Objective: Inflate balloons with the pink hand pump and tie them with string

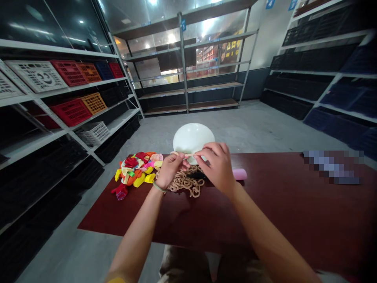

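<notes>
Okay, L→R: pile of deflated balloons (137, 171) on dark red counter (273, 212), tan coiled cord (184, 182) just below left hand (172, 171), its fingers pinched together on neck of white inflated balloon (193, 138). Right hand (213, 165) fingers pinch same neck from other side. Balloon sits fwd of both hands, about midway between them. Pink tube (240, 174) just R.

your white balloon (192, 142): plain, no print. loose balloons (136, 173) at your left: mixed red, yellow, orange, pale pink. coiled cord (184, 182): tan, ringed pattern. tabletop (165, 214): dark maroon. rounded tube (240, 174): bright pink. shelf crates (70, 112): red, orange, white, lattice pattern. wristband (159, 188): pale green.
</notes>
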A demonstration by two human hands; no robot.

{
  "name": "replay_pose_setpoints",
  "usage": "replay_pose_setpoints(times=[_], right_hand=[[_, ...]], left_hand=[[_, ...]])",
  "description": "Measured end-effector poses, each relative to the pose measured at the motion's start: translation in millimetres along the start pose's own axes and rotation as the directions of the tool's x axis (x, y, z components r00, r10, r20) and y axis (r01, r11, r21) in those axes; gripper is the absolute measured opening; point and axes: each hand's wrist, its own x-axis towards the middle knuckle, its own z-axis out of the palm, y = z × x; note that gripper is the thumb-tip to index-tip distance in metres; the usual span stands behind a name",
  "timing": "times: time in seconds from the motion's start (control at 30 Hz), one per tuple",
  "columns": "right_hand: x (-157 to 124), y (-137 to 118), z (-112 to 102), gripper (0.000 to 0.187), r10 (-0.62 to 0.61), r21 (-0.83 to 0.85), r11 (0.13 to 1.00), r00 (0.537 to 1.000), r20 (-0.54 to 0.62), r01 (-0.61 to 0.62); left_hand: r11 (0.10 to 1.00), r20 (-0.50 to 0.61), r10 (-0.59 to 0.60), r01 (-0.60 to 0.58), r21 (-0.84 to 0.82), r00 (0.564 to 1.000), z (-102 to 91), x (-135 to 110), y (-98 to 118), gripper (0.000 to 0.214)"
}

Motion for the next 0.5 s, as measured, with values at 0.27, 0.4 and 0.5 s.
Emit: replay_pose_setpoints(times=[0.27,0.4,0.5], right_hand=[[-43,27,21,0.011,0.133,-0.013,0.991,0.984,0.117,-0.132],[-47,30,25,0.013,0.131,0.010,0.991,0.979,0.156,-0.134],[-50,31,31,0.015,0.102,0.056,0.992,0.975,0.196,-0.115]], left_hand=[[0.999,-0.051,-0.024,0.023,-0.030,0.998,8.2,-4,-70,0.035],[0.995,-0.087,0.023,-0.015,0.098,0.996,4.5,-9,-75,0.032],[0.964,-0.039,0.051,-0.039,0.264,0.998,3.4,-13,-74,0.030]])
